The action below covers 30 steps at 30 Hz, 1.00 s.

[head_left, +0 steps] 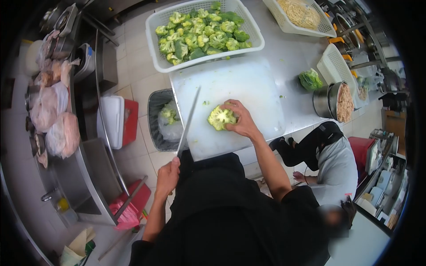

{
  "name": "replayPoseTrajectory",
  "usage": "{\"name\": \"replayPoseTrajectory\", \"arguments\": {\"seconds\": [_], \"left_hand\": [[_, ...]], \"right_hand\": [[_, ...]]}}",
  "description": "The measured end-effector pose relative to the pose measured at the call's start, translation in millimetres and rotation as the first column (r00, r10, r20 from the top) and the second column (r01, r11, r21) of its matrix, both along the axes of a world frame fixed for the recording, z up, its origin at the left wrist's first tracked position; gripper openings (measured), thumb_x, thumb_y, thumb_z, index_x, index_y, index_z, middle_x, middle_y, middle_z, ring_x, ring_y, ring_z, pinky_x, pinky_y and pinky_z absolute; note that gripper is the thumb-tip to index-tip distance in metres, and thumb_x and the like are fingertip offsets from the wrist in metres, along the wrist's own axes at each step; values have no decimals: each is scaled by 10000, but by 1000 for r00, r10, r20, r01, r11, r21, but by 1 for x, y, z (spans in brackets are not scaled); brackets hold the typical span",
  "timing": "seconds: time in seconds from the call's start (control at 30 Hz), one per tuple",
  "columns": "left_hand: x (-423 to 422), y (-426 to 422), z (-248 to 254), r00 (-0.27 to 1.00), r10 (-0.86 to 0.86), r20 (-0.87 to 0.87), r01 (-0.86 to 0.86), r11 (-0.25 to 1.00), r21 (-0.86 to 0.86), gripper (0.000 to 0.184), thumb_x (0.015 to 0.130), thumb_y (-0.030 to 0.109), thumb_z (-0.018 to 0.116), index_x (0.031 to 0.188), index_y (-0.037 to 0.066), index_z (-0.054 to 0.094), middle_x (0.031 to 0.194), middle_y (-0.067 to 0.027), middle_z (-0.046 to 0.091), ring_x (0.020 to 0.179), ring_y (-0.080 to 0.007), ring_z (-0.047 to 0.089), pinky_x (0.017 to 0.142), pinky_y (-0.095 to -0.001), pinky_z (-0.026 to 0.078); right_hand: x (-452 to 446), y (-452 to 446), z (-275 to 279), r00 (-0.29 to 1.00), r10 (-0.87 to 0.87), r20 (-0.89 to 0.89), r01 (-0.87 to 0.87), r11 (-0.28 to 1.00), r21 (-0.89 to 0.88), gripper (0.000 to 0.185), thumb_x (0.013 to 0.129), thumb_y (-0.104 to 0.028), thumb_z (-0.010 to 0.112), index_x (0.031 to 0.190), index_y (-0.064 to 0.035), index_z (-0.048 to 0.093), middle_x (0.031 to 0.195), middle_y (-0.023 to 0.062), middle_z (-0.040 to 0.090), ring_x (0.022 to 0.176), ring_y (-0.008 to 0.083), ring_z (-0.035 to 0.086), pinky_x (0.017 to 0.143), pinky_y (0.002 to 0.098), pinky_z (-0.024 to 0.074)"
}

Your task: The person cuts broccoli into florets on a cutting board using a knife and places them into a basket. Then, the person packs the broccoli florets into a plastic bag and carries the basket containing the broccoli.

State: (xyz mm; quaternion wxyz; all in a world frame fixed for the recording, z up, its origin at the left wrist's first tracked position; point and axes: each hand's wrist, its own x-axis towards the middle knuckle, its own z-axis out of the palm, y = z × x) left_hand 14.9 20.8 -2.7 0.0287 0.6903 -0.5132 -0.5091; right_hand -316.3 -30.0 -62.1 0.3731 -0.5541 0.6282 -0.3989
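Observation:
A long knife (190,116) is held by its handle in my left hand (168,175), the fingers closed round it and the blade pointing up and away over the left edge of the white cutting board (262,97). On the board, my right hand (241,119) grips a piece of broccoli (221,118) from its right side, with the pale cut stem showing. Small green bits lie around it. Beyond the board stands a white basket (157,63) full of cut broccoli florets (202,37).
A bin (153,119) holding broccoli scraps stands left of the board. At the right are a broccoli head (310,80), metal pots (322,101) and baskets (329,57). A person in a light shirt (337,166) is at the lower right. A sink (100,170) is at left.

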Motion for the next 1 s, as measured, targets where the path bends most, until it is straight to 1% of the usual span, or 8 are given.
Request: {"name": "replayPoseTrajectory", "arguments": {"seconds": [0.13, 0.23, 0.33, 0.53, 0.63, 0.73, 0.83, 1.0], "left_hand": [[-6, 6, 19, 995, -93, -42, 97, 989, 111, 711, 989, 601, 409, 768, -39, 625, 642, -136, 607, 627, -252, 607, 636, -385, 477], [-5, 9, 2, 988, -151, -43, 154, 984, 91, 728, 985, 619, 394, 805, -39, 647, 675, -147, 625, 676, -266, 627, 672, -389, 485], [-7, 4, -4, 982, -184, -40, 187, 980, 66, 739, 984, 626, 383, 799, -40, 642, 675, -157, 622, 677, -290, 625, 677, -399, 484], [-9, -3, 7, 963, -270, 3, 269, 962, 38, 752, 986, 627, 369, 763, -42, 631, 678, -187, 625, 692, -344, 630, 695, -438, 482], [-9, -3, 10, 965, -261, 16, 260, 965, 23, 752, 987, 625, 368, 756, -41, 631, 681, -200, 626, 697, -357, 632, 698, -445, 481], [-9, -4, 5, 964, -268, 9, 268, 963, -23, 757, 985, 628, 373, 748, -42, 633, 683, -203, 627, 697, -362, 631, 698, -440, 483], [-11, -4, 12, 968, -251, -16, 251, 968, 22, 759, 984, 628, 379, 738, -44, 633, 689, -208, 632, 701, -362, 635, 700, -439, 485], [-4, -1, 0, 974, -226, -24, 227, 973, 31, 765, 981, 631, 384, 739, -53, 627, 703, -226, 632, 724, -373, 638, 710, -441, 484]], "right_hand": [[5, -10, 0, 977, -177, -121, 164, 981, -107, 498, 567, -185, 929, 934, -42, 623, 1090, 126, 521, 976, 293, 561, 794, 400, 509], [13, -16, -14, 940, -318, -124, 306, 946, -106, 540, 545, -298, 955, 839, -27, 591, 1021, 136, 516, 955, 302, 564, 778, 401, 501], [9, -12, -16, 948, -279, -150, 274, 960, -57, 553, 559, -337, 950, 826, -15, 588, 1021, 142, 512, 935, 306, 565, 793, 402, 501], [-6, -14, -11, 944, -138, -301, 159, 986, 48, 518, 613, -353, 923, 769, 26, 606, 1007, 187, 540, 842, 327, 583, 754, 404, 503], [-6, -15, -24, 972, -145, -184, 124, 985, -120, 484, 641, -352, 908, 758, 12, 612, 935, 203, 611, 772, 333, 604, 731, 398, 506], [-2, -11, -16, 959, -256, -119, 242, 963, -118, 440, 676, -329, 891, 731, 5, 611, 804, 195, 642, 707, 336, 610, 693, 404, 502], [15, -10, 20, 909, -349, -227, 389, 906, 165, 422, 697, -334, 875, 724, -2, 617, 773, 196, 650, 695, 345, 613, 655, 421, 489], [33, -8, -3, 889, -400, -221, 429, 897, 102, 431, 733, -383, 830, 733, -10, 615, 728, 173, 629, 691, 366, 615, 633, 449, 476]]}}
